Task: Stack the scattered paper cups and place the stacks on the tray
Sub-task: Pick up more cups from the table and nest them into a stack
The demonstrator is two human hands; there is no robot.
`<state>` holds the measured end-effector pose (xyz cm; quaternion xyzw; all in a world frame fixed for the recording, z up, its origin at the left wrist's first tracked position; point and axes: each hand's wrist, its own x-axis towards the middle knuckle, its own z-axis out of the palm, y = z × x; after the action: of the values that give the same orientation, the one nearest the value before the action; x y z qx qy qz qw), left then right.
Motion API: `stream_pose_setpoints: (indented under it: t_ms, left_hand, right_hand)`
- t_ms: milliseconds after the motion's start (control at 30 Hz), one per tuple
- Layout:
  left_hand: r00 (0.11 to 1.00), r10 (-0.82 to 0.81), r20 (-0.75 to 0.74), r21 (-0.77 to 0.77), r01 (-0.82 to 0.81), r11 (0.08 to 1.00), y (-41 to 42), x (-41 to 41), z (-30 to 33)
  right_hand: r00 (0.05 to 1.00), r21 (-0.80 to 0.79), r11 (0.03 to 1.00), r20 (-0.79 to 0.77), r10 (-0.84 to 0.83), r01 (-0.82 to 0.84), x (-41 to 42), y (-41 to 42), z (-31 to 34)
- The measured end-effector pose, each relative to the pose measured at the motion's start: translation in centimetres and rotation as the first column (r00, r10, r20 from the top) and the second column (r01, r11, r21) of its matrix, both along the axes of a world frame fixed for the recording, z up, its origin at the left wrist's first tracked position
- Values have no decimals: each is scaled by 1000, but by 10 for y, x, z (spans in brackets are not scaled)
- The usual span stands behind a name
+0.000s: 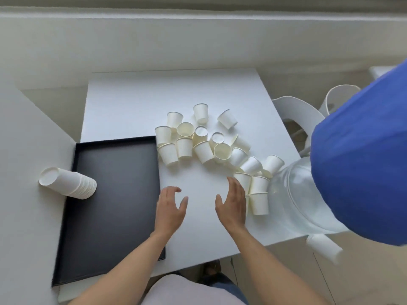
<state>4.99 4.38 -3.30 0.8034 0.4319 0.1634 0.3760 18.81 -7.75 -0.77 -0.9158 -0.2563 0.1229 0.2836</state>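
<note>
Several white paper cups (204, 139) lie scattered on the white table (132, 111), most upright or tipped, in a band from the middle to the right. A black tray (110, 194) lies at the left of the table with nothing flat inside it. A stack of nested cups (68, 182) lies on its side across the tray's left rim. My left hand (170, 209) hovers over the table beside the tray, fingers relaxed and holding nothing. My right hand (233, 204) is held edge-on, fingers straight, right next to a group of cups (258, 194).
A clear plastic bag or container (297, 194) lies at the table's right edge, partly under another person's blue sleeve (361, 161). One cup (323, 246) is off the table's right corner. White chairs (295, 111) stand at the right. A wall runs behind.
</note>
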Motion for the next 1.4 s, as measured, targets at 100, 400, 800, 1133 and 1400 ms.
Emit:
stream_pose_setpoints:
  t_ms: [100, 400, 800, 1133, 1400]
  left_hand:
    - [993, -118, -24, -201, 111, 973, -25, 29, -2]
    - [926, -373, -63, -601, 263, 755, -82, 88, 3]
    - [967, -233, -107, -656, 107, 747, -100, 92, -5]
    - [987, -120, -103, -546, 45, 837, -101, 84, -4]
    - [982, -170, -85, -536, 99, 838, -91, 70, -1]
  right_hand:
    - [990, -61, 989, -12, -138, 137, 18, -35, 0]
    - [948, -161, 985, -300, -111, 65, 45, -71, -12]
    - [870, 50, 998, -493, 0, 28, 47, -89, -22]
    - [841, 130, 989, -525, 127, -69, 46, -98, -17]
    - [996, -333, 939, -47, 72, -83, 70, -101, -15]
